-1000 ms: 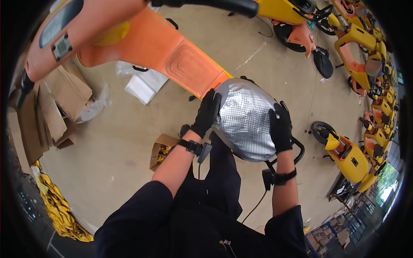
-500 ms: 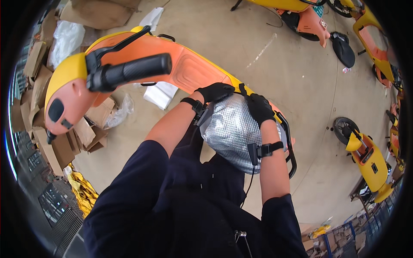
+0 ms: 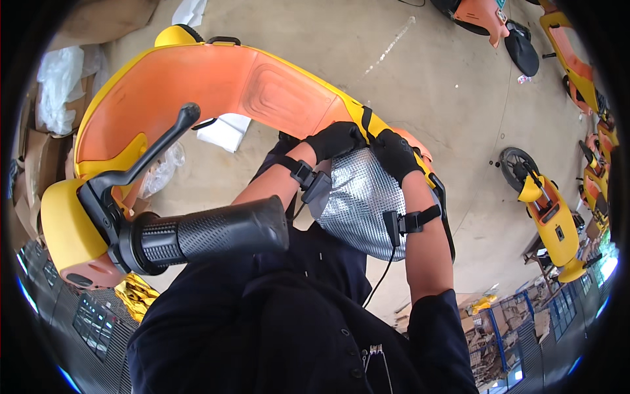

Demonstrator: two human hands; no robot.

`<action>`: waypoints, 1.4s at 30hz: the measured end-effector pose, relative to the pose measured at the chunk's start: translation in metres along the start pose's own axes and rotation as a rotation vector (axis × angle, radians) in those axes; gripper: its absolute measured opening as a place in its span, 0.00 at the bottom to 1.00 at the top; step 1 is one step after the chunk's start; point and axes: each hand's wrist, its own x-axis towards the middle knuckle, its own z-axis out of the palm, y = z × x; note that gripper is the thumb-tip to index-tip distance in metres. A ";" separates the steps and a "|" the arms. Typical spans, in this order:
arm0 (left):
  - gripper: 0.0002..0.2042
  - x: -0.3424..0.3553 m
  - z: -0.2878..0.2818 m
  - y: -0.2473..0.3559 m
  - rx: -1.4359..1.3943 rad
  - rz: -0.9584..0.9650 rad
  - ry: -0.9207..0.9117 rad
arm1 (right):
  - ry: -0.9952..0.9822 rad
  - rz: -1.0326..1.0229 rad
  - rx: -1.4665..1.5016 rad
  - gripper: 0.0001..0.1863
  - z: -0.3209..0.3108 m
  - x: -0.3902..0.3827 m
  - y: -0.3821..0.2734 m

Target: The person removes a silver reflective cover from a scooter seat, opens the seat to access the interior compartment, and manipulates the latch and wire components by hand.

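A silver quilted foil cover (image 3: 367, 203) lies over the seat area of a yellow and orange scooter (image 3: 289, 92), in front of my body. My left hand (image 3: 335, 141), in a black glove, is closed at the cover's far edge, its fingertips partly hidden. Close to its right, my right hand (image 3: 397, 156), gloved too, has its fingers curled over the same edge beside the yellow frame. A short black strap (image 3: 366, 119) crosses the frame just beyond the hands. The scooter's black handlebar grip (image 3: 230, 230) and brake lever (image 3: 154, 144) reach across at the left, below my left forearm.
Flattened cardboard (image 3: 42, 164) and clear plastic wrap (image 3: 59, 88) lie at the left. White sheets (image 3: 224, 131) rest on the floor beyond the scooter. Another yellow scooter (image 3: 556, 230) stands at the right, and a black seat (image 3: 522, 52) lies far right. A cable (image 3: 384, 279) hangs from my right wrist band.
The scooter's handlebar now looks larger and lower in view, swung toward my left arm. Both hands stay at the foil cover's far edge, the right one slightly lower.
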 end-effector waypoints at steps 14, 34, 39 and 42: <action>0.09 0.006 -0.017 0.004 -0.057 0.246 -0.074 | -0.106 -0.049 -0.182 0.07 -0.001 0.009 -0.005; 0.15 0.012 -0.009 0.040 0.498 0.107 -0.083 | 0.089 -0.111 -0.201 0.06 0.006 0.013 0.012; 0.14 0.007 -0.005 0.032 0.448 0.155 -0.029 | 0.049 0.014 0.009 0.07 0.002 0.010 0.001; 0.11 0.008 -0.001 0.018 0.352 0.171 0.041 | 0.046 0.037 0.130 0.07 0.011 0.018 0.007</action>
